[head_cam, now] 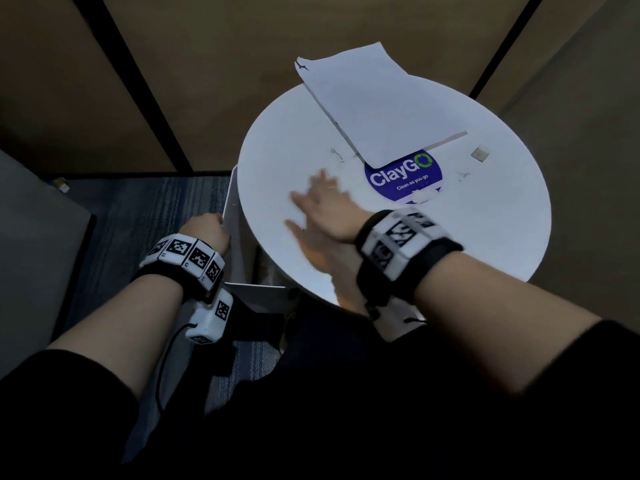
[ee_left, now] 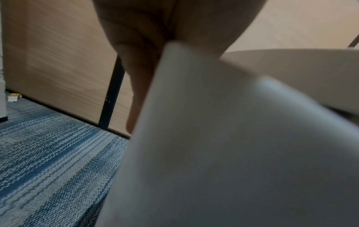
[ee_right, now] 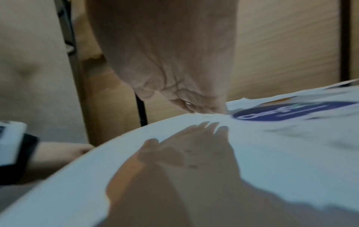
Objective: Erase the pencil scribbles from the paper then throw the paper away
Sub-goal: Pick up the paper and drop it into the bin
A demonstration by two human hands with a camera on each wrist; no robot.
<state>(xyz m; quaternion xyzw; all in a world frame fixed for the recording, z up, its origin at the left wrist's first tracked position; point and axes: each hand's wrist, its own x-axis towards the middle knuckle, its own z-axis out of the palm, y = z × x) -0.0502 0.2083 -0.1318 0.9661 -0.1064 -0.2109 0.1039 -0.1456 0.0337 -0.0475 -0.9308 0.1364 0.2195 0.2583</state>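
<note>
- Right hand: flat, fingers straight and spread, palm down on the desk, holding nothing. It is motion-blurred in the head view, so I read it as a sweeping stroke.
- Left hand: below the desk's near-left edge, thumb and fingers pinched on the rim of a white panel. This may be a bin wall or a stiff sheet; the wrist view is too blurred to say.
- Paper: on the far side of the desk, overhanging the far edge, not held. A small dark mark shows at its far-left corner.
- Eraser: lies loose to the right, near the sticker. Crumbs are scattered just left of the paper.
- Step, as judged: brushing crumbs off the desk towards the white panel.
- To do it well:
  - Keep the palm edge in contact with the desk.
  - Stroke one way only, towards the left hand.
  - Hold the white panel tight against the desk edge so nothing drops on the carpet.
  - Check the corner mark before binning the paper.
</note>
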